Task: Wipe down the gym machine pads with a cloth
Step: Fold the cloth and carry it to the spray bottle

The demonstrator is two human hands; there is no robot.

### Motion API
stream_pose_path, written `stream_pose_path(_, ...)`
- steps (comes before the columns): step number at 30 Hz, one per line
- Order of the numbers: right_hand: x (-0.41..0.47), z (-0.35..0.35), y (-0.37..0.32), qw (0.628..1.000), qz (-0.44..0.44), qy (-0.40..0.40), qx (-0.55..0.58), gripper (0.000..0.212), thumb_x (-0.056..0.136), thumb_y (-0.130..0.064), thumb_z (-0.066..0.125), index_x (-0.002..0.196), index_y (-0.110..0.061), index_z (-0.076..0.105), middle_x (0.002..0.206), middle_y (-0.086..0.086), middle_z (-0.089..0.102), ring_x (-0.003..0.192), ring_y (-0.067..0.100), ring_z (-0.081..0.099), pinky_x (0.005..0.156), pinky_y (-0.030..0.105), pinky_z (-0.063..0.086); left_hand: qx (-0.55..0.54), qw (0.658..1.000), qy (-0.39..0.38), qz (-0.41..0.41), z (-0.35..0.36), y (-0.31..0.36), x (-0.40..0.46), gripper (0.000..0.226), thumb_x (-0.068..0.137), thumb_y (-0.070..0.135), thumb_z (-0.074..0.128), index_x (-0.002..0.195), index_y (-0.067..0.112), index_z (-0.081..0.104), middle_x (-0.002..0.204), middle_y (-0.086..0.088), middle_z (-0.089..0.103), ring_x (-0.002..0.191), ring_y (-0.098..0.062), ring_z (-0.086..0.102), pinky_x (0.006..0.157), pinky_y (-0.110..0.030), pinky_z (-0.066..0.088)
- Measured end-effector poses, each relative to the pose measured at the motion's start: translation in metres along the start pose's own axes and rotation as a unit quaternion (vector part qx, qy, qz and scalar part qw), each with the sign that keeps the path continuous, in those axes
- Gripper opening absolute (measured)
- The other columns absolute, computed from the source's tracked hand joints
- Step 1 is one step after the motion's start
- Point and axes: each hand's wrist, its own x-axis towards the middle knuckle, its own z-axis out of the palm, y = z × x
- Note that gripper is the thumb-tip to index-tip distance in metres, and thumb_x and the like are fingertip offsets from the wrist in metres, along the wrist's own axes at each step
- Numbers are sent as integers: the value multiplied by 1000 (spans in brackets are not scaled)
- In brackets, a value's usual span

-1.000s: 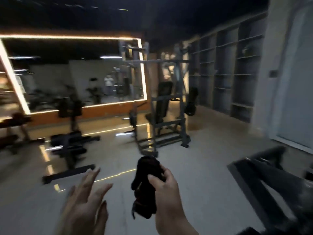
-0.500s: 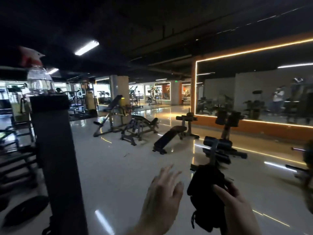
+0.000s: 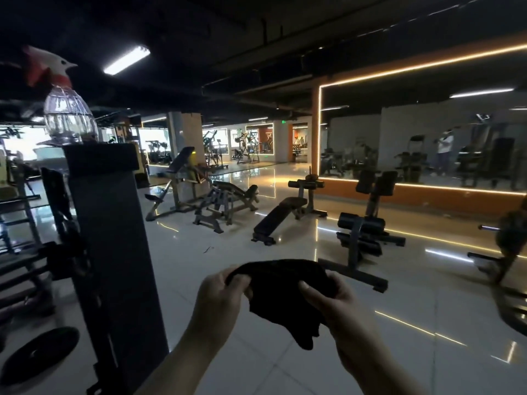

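Left hand (image 3: pixel 221 292): raised at chest height ahead of the person, forearm rising from the lower frame edge, fingers curled, gripping the left end of a crumpled black cloth (image 3: pixel 285 297).
Right hand (image 3: pixel 333 303): level with the left, thumb laid over the cloth's right side, fingers wrapped behind it.
Cloth: stretched between both hands in mid-air above the glossy pale tiled floor (image 3: pixel 256 280), lower corner hanging.
Tall grey padded upright machine post (image 3: pixel 111 252): at left, near the hands, not touched.
Clear plastic spray bottle with red-and-white trigger head (image 3: pixel 67 109): standing upright on the post's top.
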Motion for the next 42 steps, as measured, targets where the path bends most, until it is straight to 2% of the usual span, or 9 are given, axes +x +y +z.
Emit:
stream_pose_path(6,25,17,9,993,-26,-62,-95,10,83,8,60,91,6,53,79,13,53,66,14,54,54,15,45,-143,980,65,-120,-33,-9,38,43,90,17,45,49,22,35,45,0,31,37,-14,28,45,-24,21)
stream_pose_path(12,36,20,4,973,-43,-103,-203,23,75,-19,75,77,-10,53,70,2,57,65,14,56,60,26,44,-166,976,58,-126,-57,-20,64,38,91,18,46,54,21,38,44,3,36,41,-15,34,47,-25,23)
stream_pose_path(19,50,22,18,941,-57,-54,-330,15,90,-20,62,82,-15,50,72,-2,53,59,4,51,56,19,40,-149,972,-114,-144,-61,-31,89,16,91,27,58,90,11,59,78,-7,57,74,-24,56,66,-36,43)
stream_pose_path(23,73,9,13,928,-60,-64,-363,17,86,-21,66,85,-16,50,79,0,54,64,5,52,57,20,41,-140,957,-203,-154,-55,-31,106,39,83,15,69,119,8,56,105,-11,64,96,-27,64,79,-35,52)
stream_pose_path(29,92,-20,-4,797,-87,-115,-586,31,75,-18,77,83,-34,53,92,-10,55,88,9,56,79,28,53,-132,975,-154,-92,-48,-7,123,16,84,1,62,99,4,69,97,-11,72,95,-25,68,77,-32,53)
stream_pose_path(32,94,-39,-16,836,-66,-63,-541,24,78,-10,74,73,-29,61,76,-6,61,75,9,61,73,31,55,-135,985,-103,-44,-47,0,128,23,87,-5,55,93,10,71,92,-6,73,90,-20,68,69,-26,53)
stream_pose_path(37,88,-62,-34,974,-57,-53,-212,10,77,-9,71,85,-7,65,76,5,63,70,14,61,63,24,47,-83,996,18,-20,-48,-4,132,17,92,7,56,95,16,70,92,-6,72,90,-23,67,76,-37,54)
stream_pose_path(39,89,-65,-36,994,-39,-53,-84,43,62,-23,84,94,-4,64,80,10,63,70,17,64,58,25,50,-43,997,62,-29,-44,-9,135,14,95,13,54,95,20,66,93,-5,69,92,-24,65,81,-40,53)
stream_pose_path(42,91,-53,-40,999,-16,-29,28,34,79,-19,65,109,-3,59,86,14,61,65,18,63,49,24,49,4,990,118,-78,-32,-15,139,10,96,20,50,94,18,59,93,-7,64,92,-27,62,76,-36,49)
